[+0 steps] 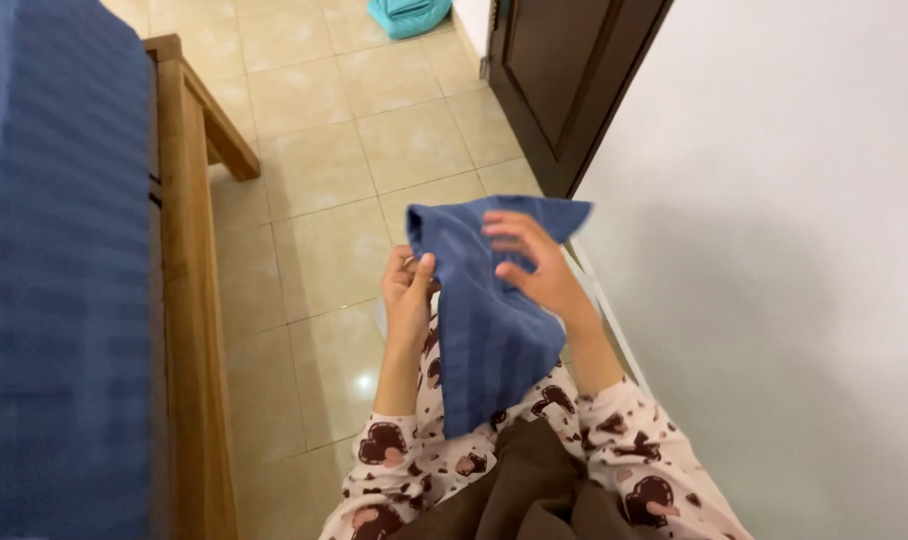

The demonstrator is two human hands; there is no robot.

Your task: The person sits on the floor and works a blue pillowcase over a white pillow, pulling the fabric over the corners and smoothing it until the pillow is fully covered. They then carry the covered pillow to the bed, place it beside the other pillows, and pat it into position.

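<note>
A blue striped cloth (489,330) hangs in front of me, held up between both hands. My left hand (409,295) pinches its upper left edge with thumb and fingers. Against the cloth's upper right part lies my right hand (534,262), its fingers spread over the fabric. The cloth's top corner points right toward the wall, and its lower end drapes down over my patterned pink sleeves (394,460).
A bed with a blue striped cover (59,270) and a wooden frame (189,300) fills the left side. Beige floor tiles (324,180) run between bed and white wall (774,250). A dark door (564,80) stands ahead, a teal object (409,15) beyond it.
</note>
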